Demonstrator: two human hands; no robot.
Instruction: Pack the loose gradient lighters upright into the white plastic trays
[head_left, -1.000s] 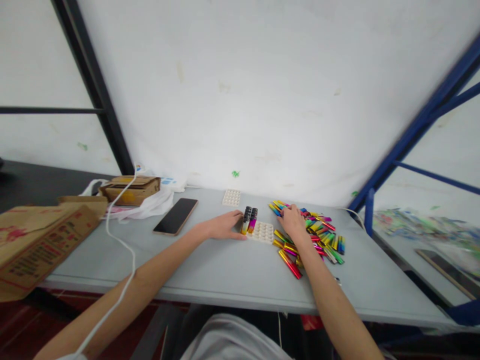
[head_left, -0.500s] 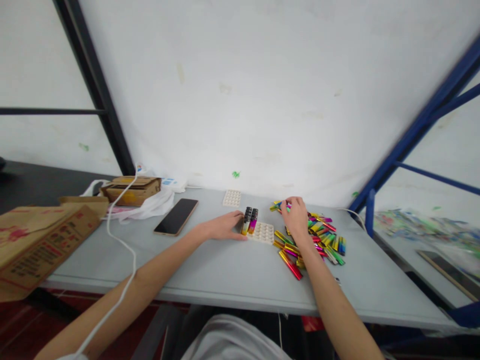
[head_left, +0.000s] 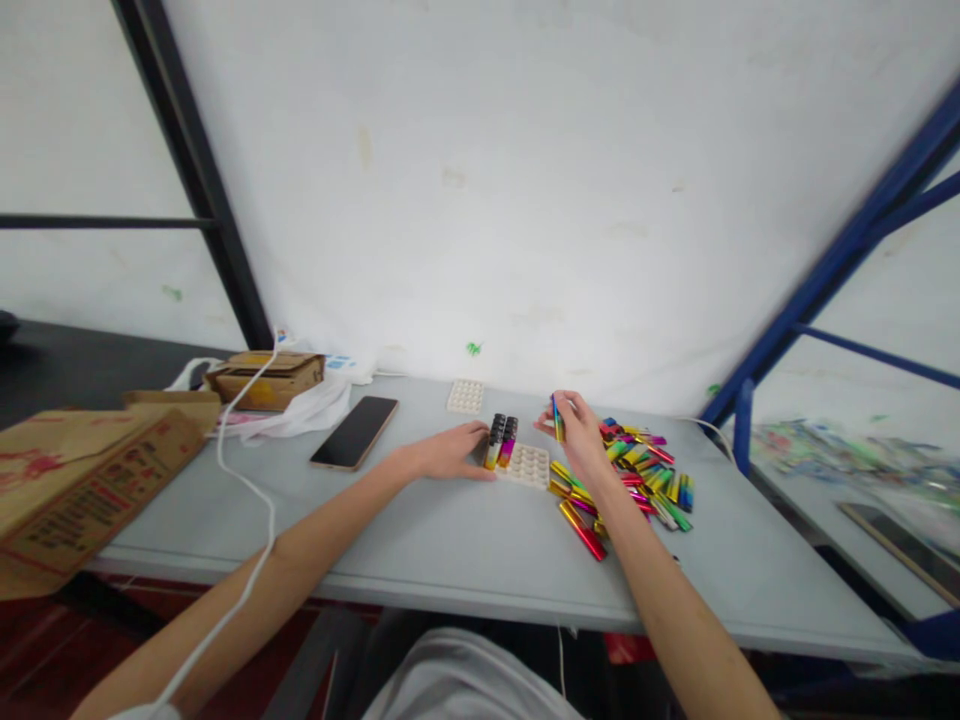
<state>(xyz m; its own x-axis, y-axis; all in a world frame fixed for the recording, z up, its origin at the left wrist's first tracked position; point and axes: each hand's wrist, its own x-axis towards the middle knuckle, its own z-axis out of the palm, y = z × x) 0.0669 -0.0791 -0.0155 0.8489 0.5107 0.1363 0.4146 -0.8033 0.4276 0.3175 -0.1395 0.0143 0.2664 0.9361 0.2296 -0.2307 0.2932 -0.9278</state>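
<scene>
My left hand (head_left: 452, 452) is at the left end of a white tray with round holes (head_left: 531, 466). Its thumb lies along the near edge and its fingers curl by the far corner, bracing the tray. Two short rows of shiny tubes with black tops (head_left: 504, 440) stand upright in the tray's left part. My right hand (head_left: 576, 428) pinches a single blue and yellow metallic tube (head_left: 557, 418), held roughly upright above the table to the right of the tray. Under and beside my right forearm spreads a loose pile of shiny coloured tubes (head_left: 645, 470), lying flat.
Another white holed tray (head_left: 466, 396) lies near the wall. To the left are a phone (head_left: 355, 432), a small open carton (head_left: 266, 380) on white plastic bags and a larger cardboard box (head_left: 97, 480). A white cable (head_left: 247, 480) crosses above my left forearm.
My right hand has lifted the blue and yellow tube off the far side of the pile and moved slightly left, turning it upright. My left hand stays in place.
</scene>
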